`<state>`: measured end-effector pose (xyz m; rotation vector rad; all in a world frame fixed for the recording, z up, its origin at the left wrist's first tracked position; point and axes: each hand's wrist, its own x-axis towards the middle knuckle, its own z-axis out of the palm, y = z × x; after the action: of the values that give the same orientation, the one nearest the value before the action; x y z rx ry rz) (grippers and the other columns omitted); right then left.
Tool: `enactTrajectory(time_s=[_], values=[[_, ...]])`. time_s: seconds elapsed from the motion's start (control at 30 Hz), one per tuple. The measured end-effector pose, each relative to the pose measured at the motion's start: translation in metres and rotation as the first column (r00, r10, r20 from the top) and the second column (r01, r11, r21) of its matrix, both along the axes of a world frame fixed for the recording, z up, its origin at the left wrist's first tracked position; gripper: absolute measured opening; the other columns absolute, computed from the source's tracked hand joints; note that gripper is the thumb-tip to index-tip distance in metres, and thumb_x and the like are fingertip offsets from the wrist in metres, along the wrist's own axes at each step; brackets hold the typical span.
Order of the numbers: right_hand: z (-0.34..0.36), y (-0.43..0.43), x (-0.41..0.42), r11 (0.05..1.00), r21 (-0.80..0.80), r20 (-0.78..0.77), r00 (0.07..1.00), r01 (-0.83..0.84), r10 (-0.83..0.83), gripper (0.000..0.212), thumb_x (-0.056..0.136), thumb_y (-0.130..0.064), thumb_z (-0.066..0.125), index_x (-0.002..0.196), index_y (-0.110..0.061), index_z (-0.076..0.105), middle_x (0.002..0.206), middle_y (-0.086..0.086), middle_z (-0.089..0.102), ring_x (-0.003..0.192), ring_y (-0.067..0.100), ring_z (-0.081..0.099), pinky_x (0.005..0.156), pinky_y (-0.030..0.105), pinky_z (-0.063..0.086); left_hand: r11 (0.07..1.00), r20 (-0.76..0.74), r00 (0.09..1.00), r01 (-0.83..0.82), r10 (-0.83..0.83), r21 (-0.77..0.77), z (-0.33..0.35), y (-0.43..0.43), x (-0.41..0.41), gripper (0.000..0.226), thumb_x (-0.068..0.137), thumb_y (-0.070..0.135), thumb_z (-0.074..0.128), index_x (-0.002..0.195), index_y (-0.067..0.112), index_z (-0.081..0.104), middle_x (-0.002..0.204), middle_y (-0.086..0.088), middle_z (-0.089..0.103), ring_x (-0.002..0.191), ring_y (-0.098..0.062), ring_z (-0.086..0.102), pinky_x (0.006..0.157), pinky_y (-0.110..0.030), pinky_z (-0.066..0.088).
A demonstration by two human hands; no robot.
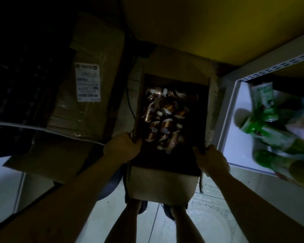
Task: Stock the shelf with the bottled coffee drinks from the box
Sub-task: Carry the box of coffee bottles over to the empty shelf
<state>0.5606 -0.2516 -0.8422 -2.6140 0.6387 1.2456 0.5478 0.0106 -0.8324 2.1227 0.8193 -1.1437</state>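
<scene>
An open cardboard box (pixel 162 183) stands on the floor in front of me, in dim light. Several brown bottled coffee drinks (pixel 165 118) with white caps lie jumbled in its far half. My left hand (pixel 123 146) grips the box's left wall near the front. On the opposite side my right hand (pixel 211 159) grips the right wall. To the right is the white shelf (pixel 226 120), lit more brightly than the box.
Green cans and bottles (pixel 265 109) lie on the shelf board at the right. A large taped carton with a white label (pixel 88 81) lies to the left of the box. My legs and feet (pixel 142 206) are below the box on the tiled floor.
</scene>
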Motion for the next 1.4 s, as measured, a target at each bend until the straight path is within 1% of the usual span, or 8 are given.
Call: enactTrajectory(time_s=[0.1, 0.23, 0.47, 0.63, 0.87, 1.1, 1.27, 1.4], values=[[-0.003, -0.011, 0.002, 1.000, -0.017, -0.027, 0.999, -0.019, 0.018, 0.061, 0.089, -0.064, 0.040, 0.108, -0.008, 0.053, 0.092, 0.012, 0.067, 0.077, 0.033, 0.070, 0.075, 0.046, 0.059, 0.990, -0.001, 0.996, 0.090, -0.090, 0.109, -0.002, -0.022, 0.013, 0.046, 0.095, 0.048, 0.047, 0.062, 0.016, 0.045, 0.067, -0.002, 0.051, 0.076, -0.023, 0.056, 0.070, -0.029, 0.045], [-0.003, -0.026, 0.002, 0.999, -0.011, -0.028, 0.999, -0.038, 0.038, 0.038, 0.095, -0.041, 0.041, 0.091, -0.009, 0.061, 0.079, 0.011, 0.069, 0.073, 0.031, 0.071, 0.075, 0.042, 0.059, 0.964, -0.100, 0.976, 0.209, -0.194, 0.164, -0.004, -0.026, 0.024, 0.037, 0.096, 0.040, 0.046, 0.095, 0.007, 0.061, 0.109, -0.013, 0.063, 0.103, -0.031, 0.060, 0.088, -0.037, 0.048], [0.046, -0.039, 0.028, 0.989, 0.094, 0.050, 0.993, -0.115, 0.111, 0.037, 0.091, -0.011, 0.054, 0.055, -0.012, 0.044, 0.056, 0.002, 0.049, 0.063, 0.025, 0.058, 0.066, 0.030, 0.046, 0.973, -0.065, 0.984, 0.175, -0.167, 0.151, 0.041, -0.006, 0.050, 0.029, 0.096, 0.023, 0.051, 0.105, -0.003, 0.061, 0.112, -0.020, 0.063, 0.097, -0.032, 0.060, 0.079, -0.035, 0.045], [0.125, -0.056, 0.056, 0.990, 0.115, 0.088, 0.994, -0.081, 0.071, 0.035, 0.087, -0.014, 0.056, 0.055, -0.013, 0.040, 0.066, 0.008, 0.049, 0.072, 0.028, 0.054, 0.066, 0.031, 0.041, 0.938, 0.061, 0.962, 0.242, -0.265, 0.248, 0.138, -0.014, 0.074, 0.024, 0.092, 0.025, 0.054, 0.095, 0.002, 0.060, 0.102, -0.013, 0.060, 0.098, -0.032, 0.059, 0.076, -0.033, 0.042], [0.275, -0.053, 0.035, 0.976, 0.156, 0.136, 0.982, -0.150, 0.130, 0.024, 0.087, -0.018, 0.058, 0.067, -0.006, 0.053, 0.091, 0.022, 0.061, 0.100, 0.039, 0.064, 0.069, 0.030, 0.040, 0.939, 0.068, 0.968, 0.214, -0.240, 0.269, 0.289, -0.021, 0.026, 0.039, 0.092, 0.024, 0.052, 0.124, 0.003, 0.054, 0.127, -0.019, 0.056, 0.113, -0.035, 0.055, 0.090, -0.037, 0.046], [0.419, -0.040, 0.029, 0.941, 0.088, 0.283, 0.914, -0.326, 0.290, 0.030, 0.092, -0.023, 0.052, 0.115, -0.005, 0.059, 0.119, 0.017, 0.061, 0.109, 0.034, 0.060, 0.077, 0.032, 0.044, 0.937, 0.166, 0.963, 0.150, -0.211, 0.316, 0.426, -0.028, -0.002, 0.025, 0.086, 0.031, 0.047, 0.098, 0.012, 0.059, 0.103, -0.009, 0.063, 0.091, -0.027, 0.062, 0.078, -0.035, 0.052], [0.503, -0.038, -0.010, 0.957, 0.093, 0.381, 0.898, -0.275, 0.221, 0.020, 0.091, -0.023, 0.054, 0.078, -0.008, 0.056, 0.087, 0.013, 0.058, 0.079, 0.031, 0.057, 0.067, 0.035, 0.047, 0.922, 0.272, 0.934, 0.120, -0.230, 0.369, 0.514, -0.030, -0.037, 0.019, 0.091, 0.026, 0.048, 0.085, 0.011, 0.059, 0.085, -0.008, 0.060, 0.073, -0.024, 0.060, 0.059, -0.032, 0.048], [0.557, -0.040, -0.066, 0.962, 0.046, 0.458, 0.861, -0.270, 0.220, 0.023, 0.089, -0.023, 0.053, 0.068, -0.013, 0.051, 0.078, 0.010, 0.055, 0.066, 0.025, 0.051, 0.063, 0.031, 0.042, 0.899, 0.383, 0.874, 0.121, -0.297, 0.421, 0.563, -0.022, -0.081, 0.022, 0.091, 0.025, 0.049, 0.077, 0.010, 0.058, 0.080, -0.009, 0.061, 0.067, -0.024, 0.058, 0.056, -0.032, 0.045]])
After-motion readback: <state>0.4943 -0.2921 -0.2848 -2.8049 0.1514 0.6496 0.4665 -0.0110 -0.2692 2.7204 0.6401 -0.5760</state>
